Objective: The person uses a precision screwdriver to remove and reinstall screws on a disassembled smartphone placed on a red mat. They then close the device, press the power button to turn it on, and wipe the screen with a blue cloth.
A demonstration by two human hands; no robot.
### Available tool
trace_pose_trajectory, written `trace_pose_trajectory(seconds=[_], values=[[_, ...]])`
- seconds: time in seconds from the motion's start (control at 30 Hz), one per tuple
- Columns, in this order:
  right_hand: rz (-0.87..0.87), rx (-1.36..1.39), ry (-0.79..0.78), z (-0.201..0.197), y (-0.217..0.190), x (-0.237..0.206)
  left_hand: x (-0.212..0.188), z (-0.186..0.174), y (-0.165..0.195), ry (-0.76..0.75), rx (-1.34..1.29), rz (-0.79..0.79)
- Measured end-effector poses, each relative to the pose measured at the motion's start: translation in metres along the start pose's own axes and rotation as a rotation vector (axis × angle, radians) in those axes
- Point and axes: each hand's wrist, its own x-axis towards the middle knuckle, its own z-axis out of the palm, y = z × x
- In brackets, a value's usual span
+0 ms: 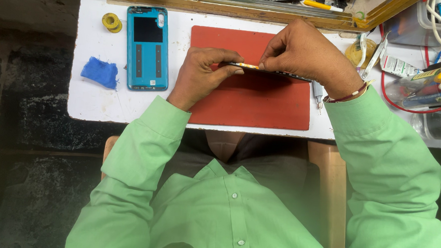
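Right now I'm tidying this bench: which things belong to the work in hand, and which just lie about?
In use:
left hand
right hand
phone body
red mat

Lying about:
blue back cover
blue cloth
yellow spool
screwdriver

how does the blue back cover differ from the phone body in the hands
The blue back cover lies flat on the white table, untouched; the phone body is held edge-on above the red mat by the left hand and right hand. Cover is bright blue, body dark. Both are flat slabs.
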Motion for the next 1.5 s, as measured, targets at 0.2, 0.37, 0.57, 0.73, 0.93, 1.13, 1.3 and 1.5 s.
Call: trace_pose_trajectory(seconds=[0.2, 0.37, 0.57, 0.73, 0.93, 1.13, 1.3, 1.5], values=[[-0.011, 0.004, -0.001, 0.0004, 0.0005, 0.0005, -0.0004, 0.0000, 0.0000, 0.001, 0.002, 0.001], [0.000, 0.008, -0.002, -0.0003, -0.0012, -0.0007, -0.0003, -0.0002, -0.0002, 0.003, 0.001, 0.001], [-0.026, 0.026, -0.025, -0.0015, -0.0028, -0.0030, -0.0020, -0.0010, 0.0004, 0.001, 0.001, 0.021], [-0.008, 0.080, -0.034, -0.0009, -0.0020, -0.0065, -0.0031, -0.0011, 0.0002, -0.007, -0.014, 0.062], [-0.009, 0.089, -0.045, -0.0008, -0.0015, -0.0051, -0.0033, -0.0010, -0.0007, -0.010, -0.042, 0.060], [-0.016, 0.074, -0.043, -0.0016, -0.0016, -0.0043, -0.0031, -0.0004, -0.0028, -0.008, -0.030, 0.056], [-0.023, -0.005, -0.010, -0.0008, -0.0041, -0.0038, -0.0028, -0.0005, -0.0042, -0.005, 0.003, 0.034], [0.015, 0.014, -0.015, -0.0008, -0.0053, -0.0047, -0.0022, 0.0002, -0.0037, -0.006, -0.017, 0.032]])
